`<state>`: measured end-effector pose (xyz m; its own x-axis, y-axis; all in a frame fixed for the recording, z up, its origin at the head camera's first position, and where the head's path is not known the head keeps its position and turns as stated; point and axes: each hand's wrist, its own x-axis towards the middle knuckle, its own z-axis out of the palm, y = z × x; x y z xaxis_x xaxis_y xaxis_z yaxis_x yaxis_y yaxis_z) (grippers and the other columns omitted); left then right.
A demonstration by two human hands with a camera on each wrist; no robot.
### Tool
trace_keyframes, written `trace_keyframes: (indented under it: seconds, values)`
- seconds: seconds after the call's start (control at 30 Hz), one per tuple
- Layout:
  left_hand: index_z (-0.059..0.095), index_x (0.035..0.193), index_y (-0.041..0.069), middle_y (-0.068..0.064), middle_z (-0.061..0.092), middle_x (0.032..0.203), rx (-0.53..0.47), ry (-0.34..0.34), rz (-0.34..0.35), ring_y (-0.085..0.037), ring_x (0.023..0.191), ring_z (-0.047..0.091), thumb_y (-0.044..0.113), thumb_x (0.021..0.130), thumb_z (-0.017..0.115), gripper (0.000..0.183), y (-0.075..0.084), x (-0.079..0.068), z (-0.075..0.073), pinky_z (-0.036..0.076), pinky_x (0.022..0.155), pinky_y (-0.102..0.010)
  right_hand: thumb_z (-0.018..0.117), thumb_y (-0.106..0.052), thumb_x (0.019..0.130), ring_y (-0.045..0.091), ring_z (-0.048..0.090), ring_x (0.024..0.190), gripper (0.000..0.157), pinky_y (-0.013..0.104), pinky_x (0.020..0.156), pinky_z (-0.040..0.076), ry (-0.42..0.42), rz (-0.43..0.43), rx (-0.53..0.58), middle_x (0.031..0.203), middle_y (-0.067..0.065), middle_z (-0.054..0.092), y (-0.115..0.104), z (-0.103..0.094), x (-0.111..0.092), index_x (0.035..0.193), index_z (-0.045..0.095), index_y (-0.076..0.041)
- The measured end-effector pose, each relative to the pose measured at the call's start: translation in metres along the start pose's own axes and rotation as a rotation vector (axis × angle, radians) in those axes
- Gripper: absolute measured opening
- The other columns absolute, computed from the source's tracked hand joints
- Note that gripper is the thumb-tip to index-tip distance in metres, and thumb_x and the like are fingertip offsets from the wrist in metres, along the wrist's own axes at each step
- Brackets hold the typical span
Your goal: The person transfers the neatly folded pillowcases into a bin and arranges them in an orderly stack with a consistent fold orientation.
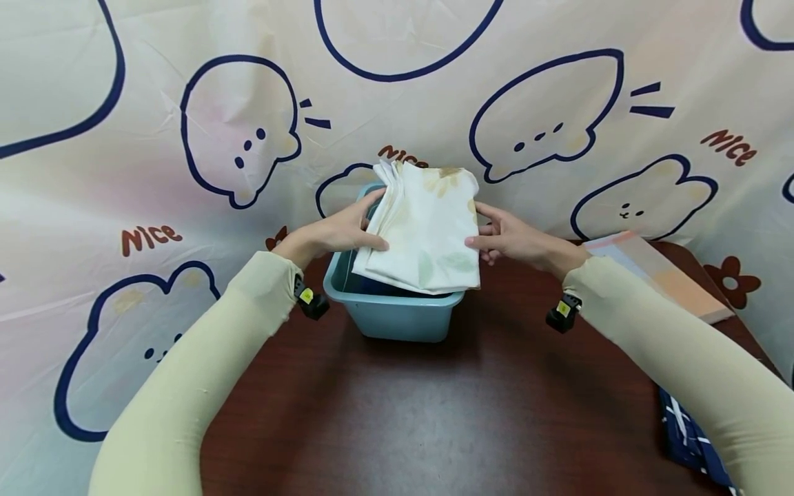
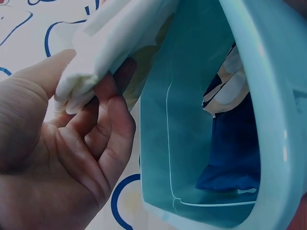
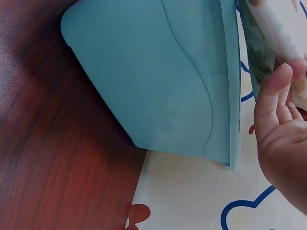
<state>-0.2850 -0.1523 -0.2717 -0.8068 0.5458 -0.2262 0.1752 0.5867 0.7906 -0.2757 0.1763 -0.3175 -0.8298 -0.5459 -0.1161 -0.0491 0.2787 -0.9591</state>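
A folded white cloth (image 1: 428, 227) with pale yellow and green flower prints is held over a light blue plastic bin (image 1: 397, 317). My left hand (image 1: 344, 227) pinches its left edge, thumb on the near face and fingers behind. The right hand (image 1: 505, 238) pinches the opposite edge in the same way. In the left wrist view, the cloth's folded layers lie between the left hand's (image 2: 81, 139) thumb and curled fingers. Inside the bin (image 2: 158, 143), dark blue fabric (image 2: 235, 143) and a patterned piece (image 2: 228, 88) show at the bottom. The cloth hides most of the bin's opening in the head view.
The bin stands on a dark reddish-brown table (image 1: 397, 413), close to a cream curtain (image 1: 397, 117) with blue cartoon outlines. At the right lies a folded pastel cloth or flat packet (image 1: 664, 272). Dark blue patterned fabric (image 1: 688, 434) is partly hidden under the right forearm.
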Motion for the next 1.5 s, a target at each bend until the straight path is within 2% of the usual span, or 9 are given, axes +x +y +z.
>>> trace_keyframes:
  seconds: [0.3, 0.47, 0.87, 1.1, 1.33, 1.5]
  values:
    - [-0.007, 0.163, 0.026, -0.027, 0.059, 0.132, 0.027, 0.013, 0.001, -0.027, 0.094, 0.072, 0.008, 0.094, 0.067, 0.103, -0.003, 0.000, -0.002, 0.059, 0.086, -0.038, 0.059, -0.013, 0.102, 0.014, 0.053, 0.065, 0.079, 0.026, 0.062, 0.051, -0.012, -0.001, 0.000, 0.111, 0.003, 0.070, 0.001, 0.004, 0.002, 0.164, 0.009, -0.021]
    - [-0.007, 0.164, 0.024, -0.026, 0.049, 0.145, 0.047, 0.009, 0.003, -0.033, 0.104, 0.070, 0.007, 0.095, 0.067, 0.102, -0.007, 0.001, -0.003, 0.058, 0.093, -0.044, 0.058, -0.012, 0.103, 0.014, 0.054, 0.065, 0.079, 0.026, 0.062, 0.051, -0.011, 0.004, 0.005, 0.113, 0.004, 0.070, 0.003, 0.007, 0.005, 0.164, 0.009, -0.022]
    - [-0.010, 0.163, 0.025, -0.022, 0.030, 0.160, 0.056, -0.004, -0.021, -0.039, 0.121, 0.061, 0.010, 0.096, 0.066, 0.102, -0.016, -0.001, -0.011, 0.053, 0.101, -0.050, 0.060, -0.015, 0.102, 0.014, 0.054, 0.066, 0.080, 0.025, 0.062, 0.051, -0.017, 0.023, -0.005, 0.094, 0.000, 0.068, -0.002, 0.015, 0.017, 0.164, 0.010, -0.024]
    - [-0.008, 0.163, 0.025, -0.021, 0.027, 0.162, 0.055, 0.010, -0.034, -0.038, 0.122, 0.061, 0.008, 0.094, 0.068, 0.104, -0.023, 0.000, -0.016, 0.052, 0.103, -0.050, 0.058, -0.013, 0.103, 0.014, 0.054, 0.064, 0.080, 0.025, 0.061, 0.050, -0.032, 0.039, 0.013, 0.092, 0.000, 0.068, -0.005, 0.019, 0.023, 0.164, 0.007, -0.024]
    - [-0.007, 0.164, 0.023, -0.021, 0.024, 0.163, 0.056, 0.011, -0.018, -0.038, 0.124, 0.059, 0.007, 0.093, 0.068, 0.104, -0.029, -0.001, -0.019, 0.051, 0.104, -0.051, 0.058, -0.012, 0.103, 0.014, 0.054, 0.063, 0.081, 0.025, 0.059, 0.049, -0.043, 0.040, 0.012, 0.085, 0.001, 0.066, -0.005, 0.024, 0.030, 0.164, 0.007, -0.024]
    - [-0.007, 0.164, 0.022, -0.023, 0.029, 0.161, 0.079, 0.005, -0.058, -0.041, 0.125, 0.059, 0.010, 0.094, 0.068, 0.103, -0.034, 0.001, -0.019, 0.047, 0.108, -0.052, 0.059, -0.012, 0.103, 0.014, 0.048, 0.059, 0.081, 0.026, 0.058, 0.045, -0.037, 0.062, -0.010, 0.081, 0.000, 0.063, -0.005, 0.026, 0.032, 0.164, 0.006, -0.022]
